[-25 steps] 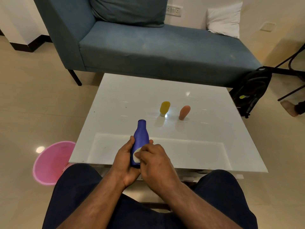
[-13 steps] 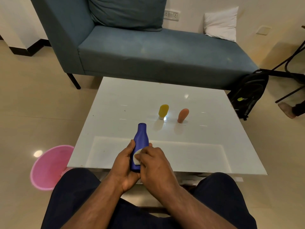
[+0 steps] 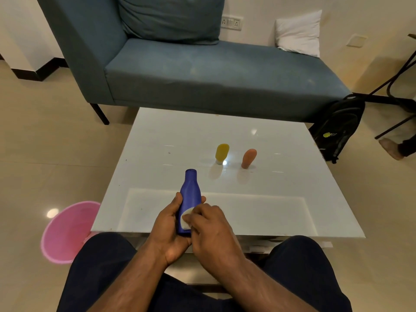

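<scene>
A blue bottle (image 3: 190, 192) points away from me over the near edge of the white table (image 3: 157, 140). My left hand (image 3: 167, 228) grips its lower body from the left and below. My right hand (image 3: 211, 228) pinches a small white pad (image 3: 185, 219) against the bottle's side. The bottle's base is hidden between my hands. Farther out on the table stand a yellow bottle (image 3: 222, 152) and an orange bottle (image 3: 248, 157), both upside down on their caps.
A pink bin (image 3: 67, 230) sits on the floor at the table's left. A blue sofa (image 3: 202, 68) stands behind the table, with a black backpack (image 3: 340, 127) at its right end. Another person's foot (image 3: 391, 148) shows at the far right.
The hands and the blue bottle keep nearly the same pose. The white pad under my right fingers has shifted slightly on the bottle's side.
</scene>
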The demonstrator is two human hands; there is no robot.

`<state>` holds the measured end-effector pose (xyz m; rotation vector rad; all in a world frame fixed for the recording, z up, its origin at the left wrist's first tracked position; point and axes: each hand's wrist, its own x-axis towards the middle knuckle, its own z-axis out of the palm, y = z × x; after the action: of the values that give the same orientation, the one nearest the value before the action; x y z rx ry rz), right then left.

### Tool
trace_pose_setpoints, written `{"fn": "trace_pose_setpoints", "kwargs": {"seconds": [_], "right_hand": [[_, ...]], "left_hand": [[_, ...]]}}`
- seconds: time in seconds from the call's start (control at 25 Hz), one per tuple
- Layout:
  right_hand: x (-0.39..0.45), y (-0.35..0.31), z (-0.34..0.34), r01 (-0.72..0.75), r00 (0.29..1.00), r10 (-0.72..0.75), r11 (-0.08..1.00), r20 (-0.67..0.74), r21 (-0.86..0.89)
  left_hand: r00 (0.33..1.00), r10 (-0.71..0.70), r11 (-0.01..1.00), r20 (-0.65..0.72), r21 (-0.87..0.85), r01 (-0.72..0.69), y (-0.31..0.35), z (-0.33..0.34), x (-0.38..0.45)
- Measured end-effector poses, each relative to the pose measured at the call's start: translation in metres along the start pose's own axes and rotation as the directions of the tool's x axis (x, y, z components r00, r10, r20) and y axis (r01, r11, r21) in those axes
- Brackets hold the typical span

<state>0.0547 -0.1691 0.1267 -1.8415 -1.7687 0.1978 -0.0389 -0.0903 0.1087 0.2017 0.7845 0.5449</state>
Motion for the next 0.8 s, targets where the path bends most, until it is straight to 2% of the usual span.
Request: {"fn": "trace_pose_setpoints", "kwargs": {"seconds": [0.12,0.24,0.28,0.4,0.52,0.56,0.68,0.8], "right_hand": [[-0.001,0.004,0.001,0.008,1.000,-0.008,1.000,0.017,0.021],[0.024,0.020,-0.002,-0.182,0.982,0.189,0.968,-0.028,0.170],[0.028,0.021,-0.003,-0.205,0.976,0.214,0.960,-0.030,0.188],[0.011,0.006,0.000,-0.079,0.997,0.079,0.995,-0.013,0.056],[-0.008,-0.001,-0.004,0.001,1.000,-0.001,1.000,0.027,0.017],[-0.003,0.003,-0.003,-0.016,1.000,0.016,0.999,0.027,0.030],[0.023,0.017,-0.004,-0.191,0.981,0.195,0.960,0.000,0.203],[0.026,0.017,-0.001,-0.178,0.982,0.185,0.970,-0.032,0.164]], "left_hand": [[1.000,-0.007,1.000,0.006,0.009,0.007,-0.001,-0.001,0.002],[1.000,-0.020,0.999,0.011,0.049,0.019,-0.005,0.003,0.000],[1.000,-0.014,0.998,0.005,0.054,0.014,-0.006,0.003,0.000],[1.000,-0.008,1.000,-0.004,0.006,0.008,-0.002,0.000,0.000],[1.000,-0.005,1.000,-0.008,0.006,0.005,0.001,-0.001,0.002],[1.000,-0.005,1.000,-0.005,0.006,0.005,-0.001,-0.001,0.003],[1.000,-0.010,1.000,0.006,0.020,0.010,-0.005,0.003,0.001],[1.000,0.001,1.000,0.000,0.008,-0.001,-0.004,0.003,-0.001]]}}
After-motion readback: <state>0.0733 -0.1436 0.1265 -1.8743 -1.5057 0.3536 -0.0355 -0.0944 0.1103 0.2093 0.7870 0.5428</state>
